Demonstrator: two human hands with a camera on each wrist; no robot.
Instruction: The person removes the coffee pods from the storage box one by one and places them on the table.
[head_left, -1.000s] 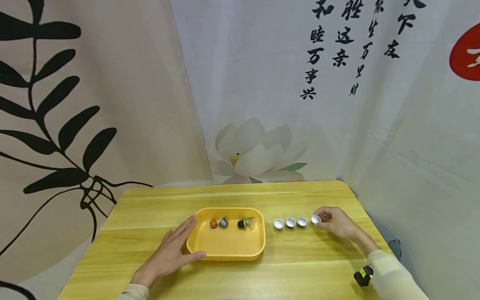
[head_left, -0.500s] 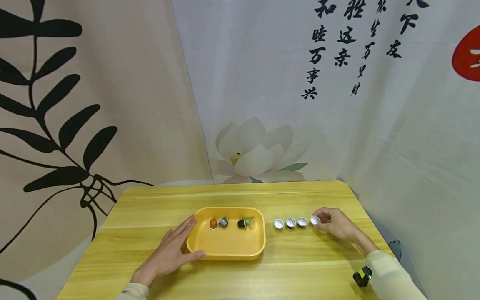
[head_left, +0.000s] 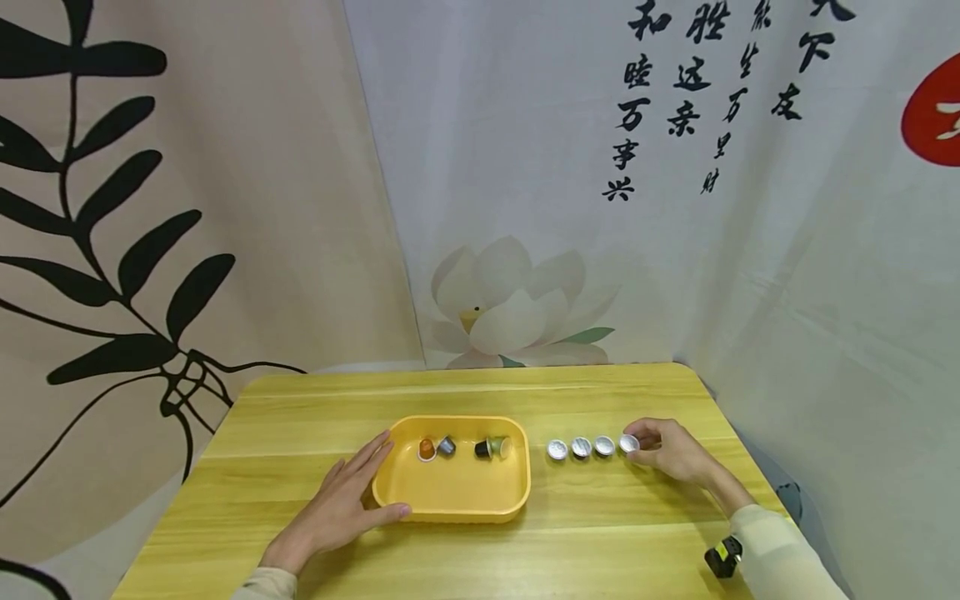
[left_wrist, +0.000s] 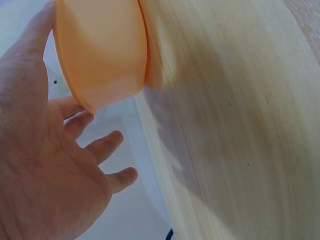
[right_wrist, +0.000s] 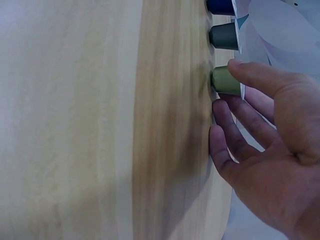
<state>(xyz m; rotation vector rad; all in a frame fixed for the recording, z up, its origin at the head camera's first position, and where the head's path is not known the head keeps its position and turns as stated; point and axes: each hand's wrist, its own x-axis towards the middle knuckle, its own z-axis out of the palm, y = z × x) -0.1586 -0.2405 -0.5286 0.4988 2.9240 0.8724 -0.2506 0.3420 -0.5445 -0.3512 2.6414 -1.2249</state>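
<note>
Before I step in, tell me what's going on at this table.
A person's right hand holds a green capsule between thumb and fingers, at the right end of a row of four. The other three capsules stand on the table with their silvery lids up. The left hand touches the side of a yellow tray, which has more capsules lying in it, including an orange capsule.

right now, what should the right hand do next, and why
Probably let the right hand release the green pod: it appears to stand on the table, at the end of a row with three other pods, so it looks in place.
</note>
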